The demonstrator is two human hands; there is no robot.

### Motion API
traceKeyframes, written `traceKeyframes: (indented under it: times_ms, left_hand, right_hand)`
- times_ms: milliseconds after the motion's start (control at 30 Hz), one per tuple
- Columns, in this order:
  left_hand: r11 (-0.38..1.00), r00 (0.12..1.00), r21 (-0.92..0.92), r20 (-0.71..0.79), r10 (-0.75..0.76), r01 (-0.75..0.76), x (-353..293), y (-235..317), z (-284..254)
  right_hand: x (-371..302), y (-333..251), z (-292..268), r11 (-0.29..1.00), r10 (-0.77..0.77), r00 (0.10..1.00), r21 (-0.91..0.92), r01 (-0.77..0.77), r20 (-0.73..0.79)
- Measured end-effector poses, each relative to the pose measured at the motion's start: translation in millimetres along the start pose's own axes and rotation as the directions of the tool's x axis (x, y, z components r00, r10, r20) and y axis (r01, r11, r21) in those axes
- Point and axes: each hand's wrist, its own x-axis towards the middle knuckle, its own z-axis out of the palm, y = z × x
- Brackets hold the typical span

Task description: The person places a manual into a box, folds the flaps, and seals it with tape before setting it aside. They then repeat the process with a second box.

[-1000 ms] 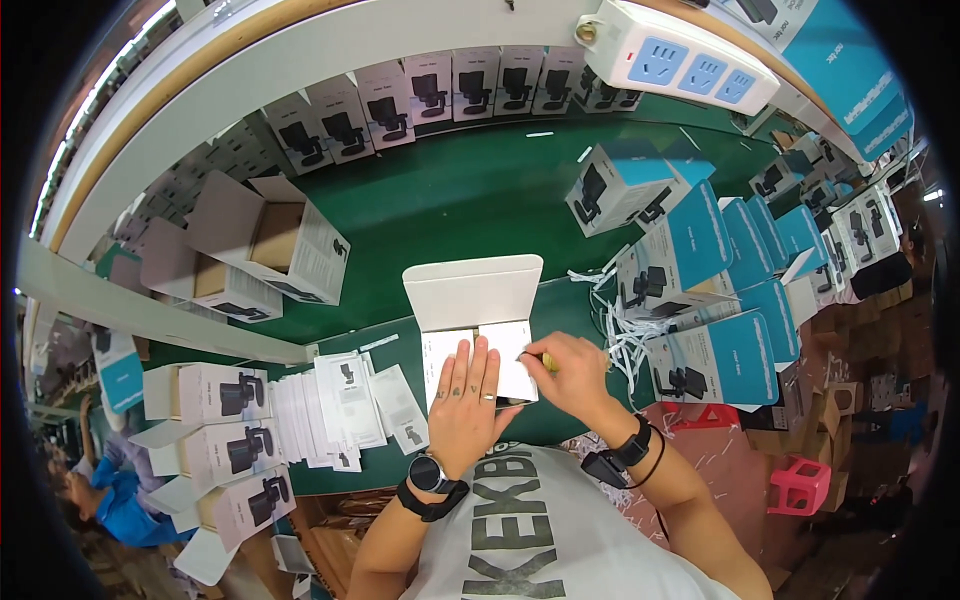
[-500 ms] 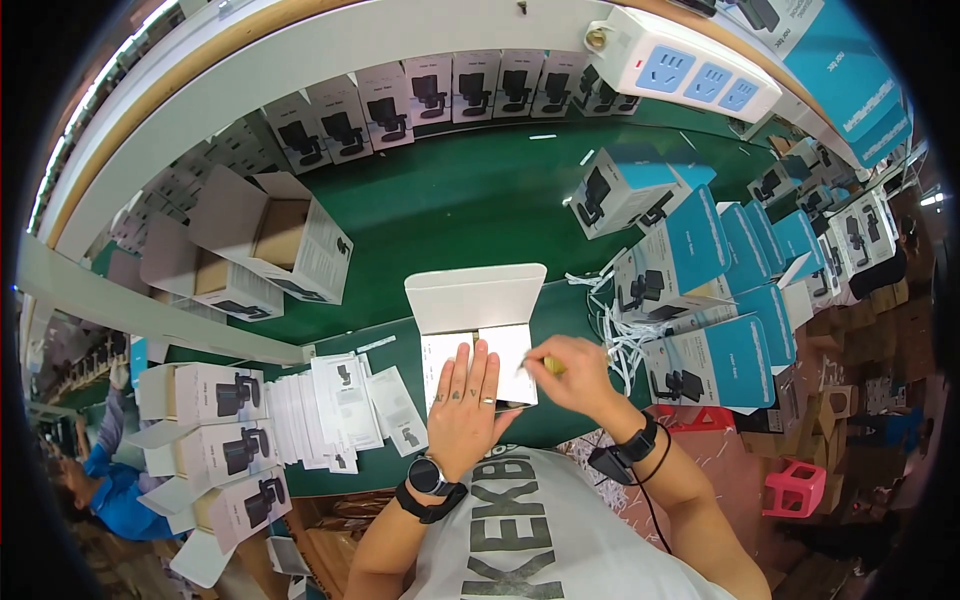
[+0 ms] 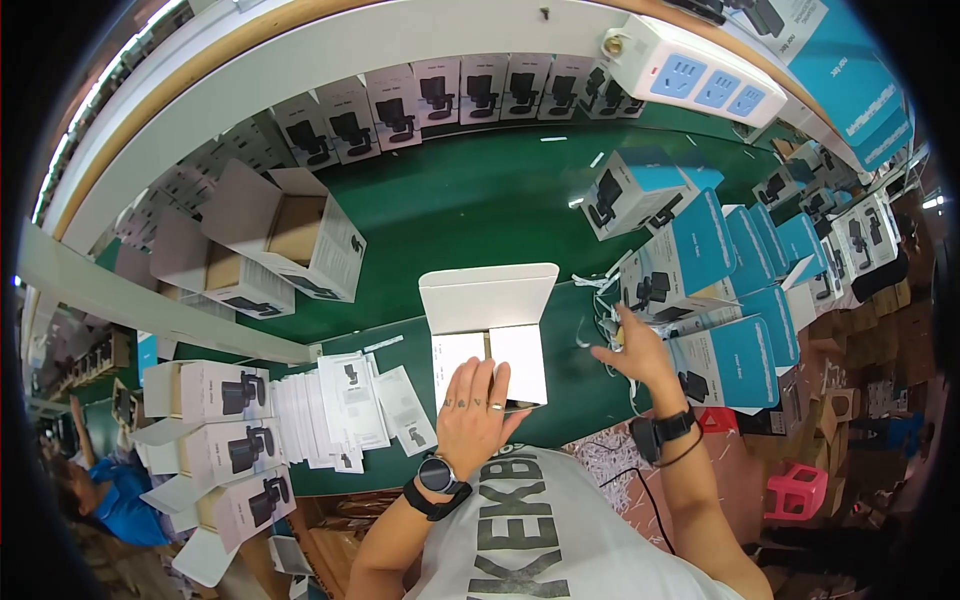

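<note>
A white carton (image 3: 518, 362) stands in front of me, its wide lid flap (image 3: 488, 295) raised at the far side and its two inner flaps lying across the top. My left hand (image 3: 477, 408) rests on the left inner flap, fingers laid out and thumb spread toward the near edge. Off to the right, my right hand (image 3: 640, 352) is open beside a heap of white paper strips (image 3: 605, 310); a yellow cover shows on one finger. Left of that thumb is a small blurred white strip (image 3: 583, 333).
White leaflets (image 3: 345, 410) lie to my left beside open boxes (image 3: 225, 445). Blue-and-white boxes (image 3: 715, 375) crowd the right, and a row of boxes (image 3: 480, 88) lines the back below a power strip (image 3: 715, 80). A pink stool (image 3: 796, 492) is on the floor.
My right hand has moved right, away from the carton to the paper strips, and its fingers have spread. My left hand stays on the carton, its fingertips drawn slightly nearer.
</note>
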Motion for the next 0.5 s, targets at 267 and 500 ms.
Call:
traceKeyframes:
  times_ms: [267,500]
  left_hand:
    - [0.984,0.993,0.157,0.095,0.072,-0.086,-13.5,-2.6,3.0]
    - [0.99,0.99,0.087,0.087,0.108,-0.115,-25.5,-12.7,9.1]
  right_hand:
    - [39.6,-186.1,18.1,0.867,-0.329,0.941,0.369,0.335,-0.083]
    - [47.6,-215.6,50.4,0.884,-0.344,0.934,0.3,0.358,-0.1]
